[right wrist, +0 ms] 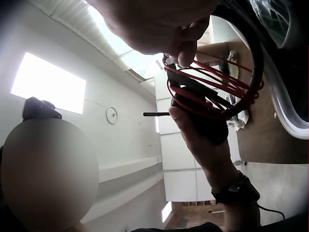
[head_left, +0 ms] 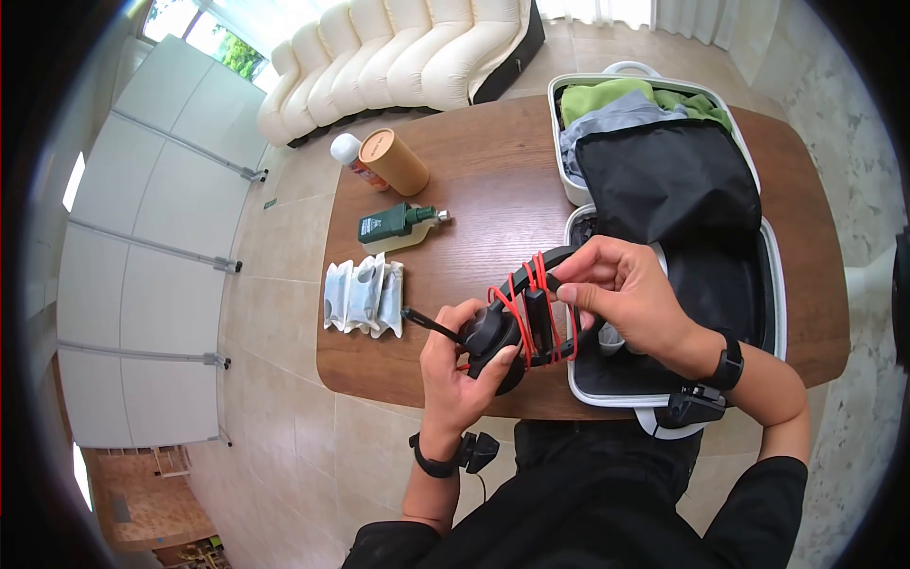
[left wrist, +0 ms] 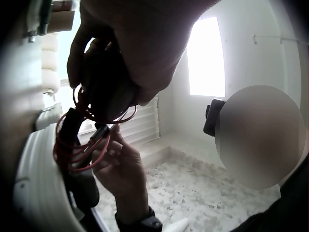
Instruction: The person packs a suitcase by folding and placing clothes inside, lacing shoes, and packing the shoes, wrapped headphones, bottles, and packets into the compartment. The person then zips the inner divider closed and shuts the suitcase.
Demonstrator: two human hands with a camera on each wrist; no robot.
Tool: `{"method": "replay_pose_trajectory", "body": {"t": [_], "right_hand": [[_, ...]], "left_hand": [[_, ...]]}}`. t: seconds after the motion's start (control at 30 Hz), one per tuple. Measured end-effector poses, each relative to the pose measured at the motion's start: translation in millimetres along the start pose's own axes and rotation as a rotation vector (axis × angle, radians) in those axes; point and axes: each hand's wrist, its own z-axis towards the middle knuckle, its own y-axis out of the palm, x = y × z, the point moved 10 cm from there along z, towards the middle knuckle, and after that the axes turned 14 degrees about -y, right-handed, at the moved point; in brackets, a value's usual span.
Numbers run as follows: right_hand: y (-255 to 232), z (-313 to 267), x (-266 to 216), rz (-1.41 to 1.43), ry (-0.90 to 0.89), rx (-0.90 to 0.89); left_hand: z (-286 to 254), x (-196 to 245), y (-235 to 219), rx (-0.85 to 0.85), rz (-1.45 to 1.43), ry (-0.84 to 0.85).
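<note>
A black headset (head_left: 489, 332) with a thin microphone arm is held above the table's front edge, red cable (head_left: 523, 296) looped several times around its headband. My left hand (head_left: 453, 379) grips the ear cup end; in the left wrist view the left hand (left wrist: 140, 43) curls round the dark cup. My right hand (head_left: 626, 294) pinches the band and cable at the other end with thumb and fingers. From the right wrist view, the loops of red cable (right wrist: 222, 82) run across the band below the right hand (right wrist: 159, 24).
An open white suitcase (head_left: 779, 313) with folded clothes (head_left: 616, 119) and a black divider (head_left: 668, 171) lies at the right of the table (head_left: 474, 142). Wrapped packets (head_left: 364, 296), a green-topped bottle (head_left: 387, 226), a brown cylinder (head_left: 398, 163) and a white-capped bottle (head_left: 348, 152) stand or lie at the left.
</note>
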Motion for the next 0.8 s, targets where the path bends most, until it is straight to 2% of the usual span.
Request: {"method": "replay_pose_trajectory", "body": {"t": [0.8], "right_hand": [[-1, 0, 8, 0.117, 0.038, 0.047]], "left_hand": [[4, -10, 1, -0.007, -0.094, -0.079]]}}
